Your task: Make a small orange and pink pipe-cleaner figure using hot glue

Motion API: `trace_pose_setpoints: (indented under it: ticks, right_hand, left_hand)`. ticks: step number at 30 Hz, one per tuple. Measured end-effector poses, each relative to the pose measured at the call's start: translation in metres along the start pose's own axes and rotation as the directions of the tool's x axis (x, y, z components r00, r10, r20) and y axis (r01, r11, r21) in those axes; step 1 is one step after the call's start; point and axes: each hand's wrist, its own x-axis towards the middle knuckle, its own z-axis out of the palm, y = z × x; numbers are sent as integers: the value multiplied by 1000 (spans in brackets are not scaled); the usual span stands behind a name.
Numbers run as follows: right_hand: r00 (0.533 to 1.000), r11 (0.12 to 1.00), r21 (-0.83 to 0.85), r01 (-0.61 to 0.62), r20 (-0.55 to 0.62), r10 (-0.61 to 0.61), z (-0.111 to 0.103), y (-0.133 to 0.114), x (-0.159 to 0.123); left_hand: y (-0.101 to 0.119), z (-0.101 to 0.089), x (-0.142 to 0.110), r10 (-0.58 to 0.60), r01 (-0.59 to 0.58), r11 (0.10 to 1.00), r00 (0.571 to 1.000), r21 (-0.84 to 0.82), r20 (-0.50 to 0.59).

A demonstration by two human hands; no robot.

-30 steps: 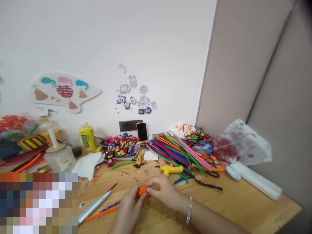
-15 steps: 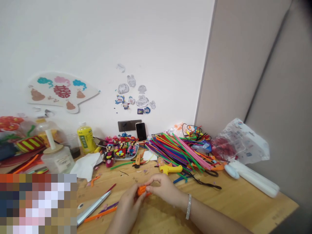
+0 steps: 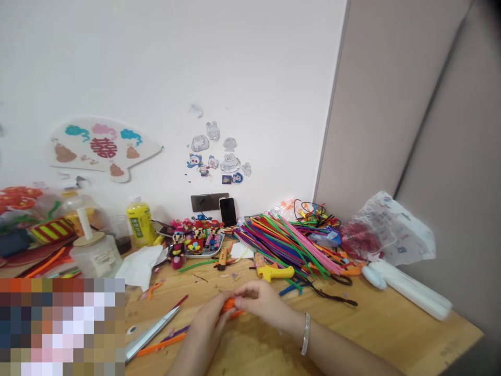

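Observation:
Above the wooden table, both hands meet around a small bundle of orange pipe cleaner (image 3: 230, 303), partly hidden by the fingers. My left hand (image 3: 209, 321) is closed on it from the left, thumb and fingers pressed together. From the right, my right hand (image 3: 258, 303) pinches the same piece between thumb and fingertips. A sparkling bracelet (image 3: 306, 333) circles the right wrist. Left of the hands lie a silver blade-like tool (image 3: 153, 337) and a loose orange pipe cleaner strip (image 3: 161, 344). Just beyond the right hand rests a yellow glue gun (image 3: 276, 271).
A heap of coloured pipe cleaners (image 3: 285, 243) covers the back right, beside a clear plastic bag (image 3: 405, 230) and a white roll (image 3: 415, 290). Small figures (image 3: 198, 240) stand on a tray, near a phone (image 3: 228, 211), a yellow bottle (image 3: 140, 222) and a glass jar (image 3: 96, 256).
The fingers have shifted slightly around the orange pipe cleaner, covering more of it. The whole view has moved a little; the table's things stay in place.

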Motion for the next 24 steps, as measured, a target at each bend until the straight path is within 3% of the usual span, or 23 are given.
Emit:
trace_pose_setpoints:
  ticks: [6,11,24]
  right_hand:
    - [999,1000,10,-29,-16,30,0,0,0]
    - [998,996,57,-65,-12,65,-2,-1,2]
    - [1000,987,-158,26,5,-26,-2,2,0]
  left_hand:
    - [-5,2,0,91,-90,995,996,45,-20]
    - [-1,0,0,112,-115,992,993,49,46]
    - [8,-2,-2,15,-15,1000,999,7,43]
